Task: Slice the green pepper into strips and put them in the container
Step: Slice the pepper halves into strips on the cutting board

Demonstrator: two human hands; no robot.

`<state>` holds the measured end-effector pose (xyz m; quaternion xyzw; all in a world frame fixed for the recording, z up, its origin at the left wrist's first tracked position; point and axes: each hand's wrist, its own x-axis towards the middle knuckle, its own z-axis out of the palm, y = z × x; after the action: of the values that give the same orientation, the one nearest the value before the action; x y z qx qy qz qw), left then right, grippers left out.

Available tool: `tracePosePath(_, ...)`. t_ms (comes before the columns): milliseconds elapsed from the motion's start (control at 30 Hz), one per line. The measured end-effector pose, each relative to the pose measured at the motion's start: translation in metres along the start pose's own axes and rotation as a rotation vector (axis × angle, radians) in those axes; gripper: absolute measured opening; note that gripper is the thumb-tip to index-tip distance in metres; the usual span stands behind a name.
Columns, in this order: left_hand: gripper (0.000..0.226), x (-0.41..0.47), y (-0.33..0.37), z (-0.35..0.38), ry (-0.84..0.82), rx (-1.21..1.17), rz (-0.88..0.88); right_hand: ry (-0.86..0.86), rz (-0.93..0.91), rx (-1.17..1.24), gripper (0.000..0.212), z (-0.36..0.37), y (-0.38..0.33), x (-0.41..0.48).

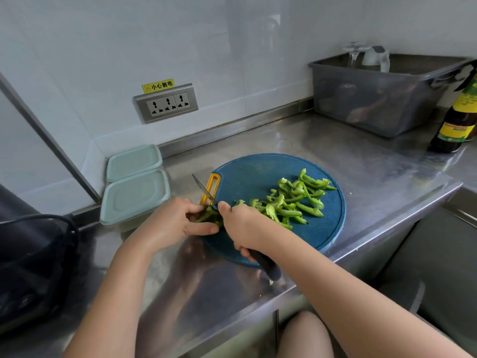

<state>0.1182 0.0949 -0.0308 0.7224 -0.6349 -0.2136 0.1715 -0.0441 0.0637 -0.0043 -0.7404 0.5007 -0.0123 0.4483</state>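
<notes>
A round blue cutting board (253,174) with a yellow handle lies on the steel counter. A pile of green pepper strips (294,200) covers its right half. My left hand (175,223) pins an uncut piece of green pepper (209,215) at the board's left edge. My right hand (245,228) grips a black-handled knife (204,188), its blade pointing away over the pepper piece. Two pale green lidded containers (134,195) sit to the left of the board, both with lids on.
A grey plastic tub (382,99) with glassware stands at the back right. A dark sauce bottle (456,120) is beside it. A sink (438,254) drops off at the right. A black object (31,254) sits at the left. A wall socket (166,103) is behind.
</notes>
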Motion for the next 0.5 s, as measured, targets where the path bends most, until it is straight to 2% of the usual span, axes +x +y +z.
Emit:
tracePosePath(67, 0.053, -0.002, 0.006, 0.0, -0.063, -0.084, 0.021, -0.004, 0.104, -0.045, 0.044, 0.001, -0.008, 0.01)
tracePosePath(133, 0.05, -0.004, 0.008, 0.0, -0.117, -0.114, 0.067, -0.011, 0.088, -0.053, 0.025, 0.001, -0.007, 0.018)
tracePosePath(167, 0.049, -0.004, 0.008, -0.001, -0.118, -0.128, 0.072, -0.037, 0.044, -0.034, 0.034, 0.0, -0.004, 0.021)
tracePosePath(200, 0.045, -0.005, 0.008, -0.001, -0.103, -0.145, 0.062, -0.023, 0.044, 0.083, 0.041, -0.003, 0.002, 0.02)
tracePosePath(233, 0.046, -0.005, 0.008, -0.001, -0.084, -0.165, 0.052, -0.019, 0.074, 0.194, 0.047, -0.006, 0.008, 0.02)
tracePosePath(333, 0.071, -0.003, 0.005, 0.003, -0.019, -0.199, 0.001, -0.024, 0.14, 0.403, 0.054, -0.025, 0.025, 0.015)
tracePosePath(500, 0.066, -0.003, 0.01, 0.005, -0.017, -0.17, 0.015, -0.097, 0.085, 0.453, 0.054, -0.052, 0.043, -0.008)
